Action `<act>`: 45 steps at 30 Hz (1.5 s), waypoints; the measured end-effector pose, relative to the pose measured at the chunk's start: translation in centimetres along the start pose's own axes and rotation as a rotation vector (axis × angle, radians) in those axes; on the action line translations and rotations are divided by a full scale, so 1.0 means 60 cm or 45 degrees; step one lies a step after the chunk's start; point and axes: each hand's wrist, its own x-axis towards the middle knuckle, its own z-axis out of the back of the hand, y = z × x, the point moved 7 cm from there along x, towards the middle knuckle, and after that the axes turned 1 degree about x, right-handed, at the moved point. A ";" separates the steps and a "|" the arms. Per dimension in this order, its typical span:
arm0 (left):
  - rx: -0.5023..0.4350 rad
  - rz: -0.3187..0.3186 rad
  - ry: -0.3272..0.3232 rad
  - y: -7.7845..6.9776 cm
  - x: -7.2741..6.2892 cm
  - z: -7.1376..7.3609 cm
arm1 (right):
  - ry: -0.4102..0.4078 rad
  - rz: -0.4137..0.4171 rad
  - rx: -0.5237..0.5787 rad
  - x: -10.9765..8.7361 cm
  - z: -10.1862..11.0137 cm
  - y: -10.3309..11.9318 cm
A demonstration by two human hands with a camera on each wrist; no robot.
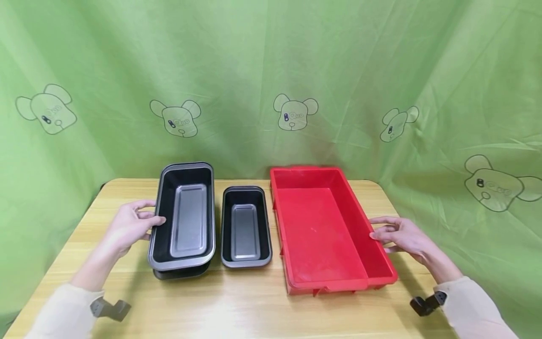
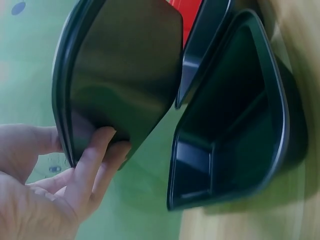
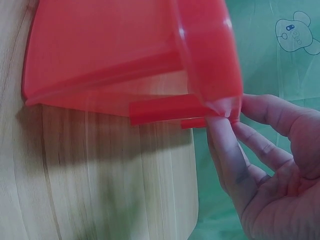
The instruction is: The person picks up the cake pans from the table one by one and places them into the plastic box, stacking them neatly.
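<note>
On the left, a dark loaf pan (image 1: 190,221) is gripped at its left long rim by my left hand (image 1: 132,227). The thumb lies over the rim and the fingers (image 2: 92,160) press its outer wall. That pan is raised over a second loaf pan (image 2: 280,145), which sits on the table and is mostly hidden from the head view. A third loaf pan (image 1: 245,230) stands to the right. My right hand (image 1: 406,238) pinches the right rim of a red plastic tray (image 1: 322,230), thumb above and fingers (image 3: 232,160) beneath the edge.
Everything is on a light wooden table (image 1: 237,306). Behind and around it hangs a green curtain (image 1: 237,70) printed with mouse-head outlines. The red tray stands close to the third pan's right side.
</note>
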 end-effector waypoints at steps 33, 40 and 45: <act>-0.270 -0.047 0.013 -0.087 0.053 -0.182 | 0.011 -0.001 0.019 0.000 0.000 0.001; -0.310 -0.038 -0.001 -0.103 0.069 -0.222 | 0.009 0.000 0.011 0.002 0.000 -0.001; -0.348 -0.042 -0.001 -0.119 0.077 -0.251 | 0.013 -0.004 0.012 0.003 0.002 -0.004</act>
